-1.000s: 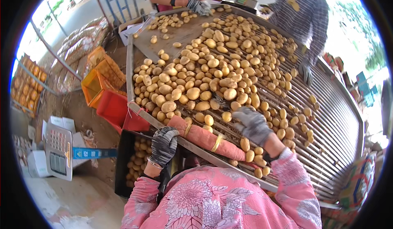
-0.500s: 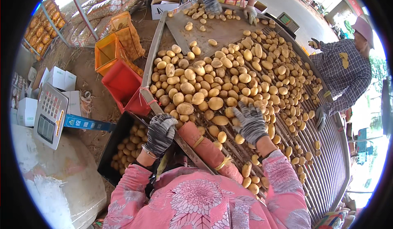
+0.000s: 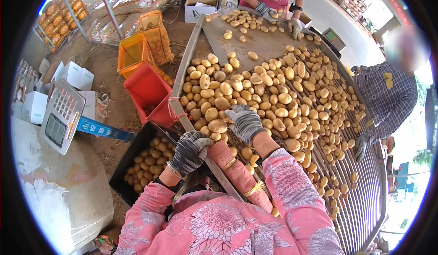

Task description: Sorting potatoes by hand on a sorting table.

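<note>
1. our right grip, half spread, lies over potatoes; what's beneath it is hidden.
2. our left grip curls at the metal rim; we cannot tell its hold.
3. potatoes heap across the slatted tabletop.

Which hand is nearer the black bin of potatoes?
Left. The left hand is at the edge of the sorting table, just right of the black bin; the right hand is farther off, over the potatoes there.
</note>
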A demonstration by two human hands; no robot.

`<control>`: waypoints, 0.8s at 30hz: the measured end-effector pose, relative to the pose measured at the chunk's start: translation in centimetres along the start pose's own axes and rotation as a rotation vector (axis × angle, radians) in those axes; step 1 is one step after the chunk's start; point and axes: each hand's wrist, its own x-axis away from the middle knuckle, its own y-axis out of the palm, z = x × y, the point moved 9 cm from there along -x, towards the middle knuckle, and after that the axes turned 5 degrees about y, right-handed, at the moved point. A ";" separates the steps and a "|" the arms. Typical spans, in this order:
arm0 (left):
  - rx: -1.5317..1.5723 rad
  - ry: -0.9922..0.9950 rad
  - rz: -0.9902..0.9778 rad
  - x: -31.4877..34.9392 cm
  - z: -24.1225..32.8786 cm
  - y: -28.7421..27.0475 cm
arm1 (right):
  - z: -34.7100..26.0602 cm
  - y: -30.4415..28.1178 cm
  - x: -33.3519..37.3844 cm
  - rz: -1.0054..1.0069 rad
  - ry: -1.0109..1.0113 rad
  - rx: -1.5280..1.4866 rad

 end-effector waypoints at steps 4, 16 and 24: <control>-0.027 -0.121 0.062 1.4 -3.1 -2.0 | 0.5 -0.2 1.4 0.090 0.038 -0.039; -0.330 -0.403 -0.501 -6.0 -8.4 6.1 | 4.1 -1.6 13.3 0.134 0.374 -0.667; -0.177 -0.218 -0.528 -3.7 -6.6 7.3 | 4.0 -0.6 14.3 0.155 0.485 -2.168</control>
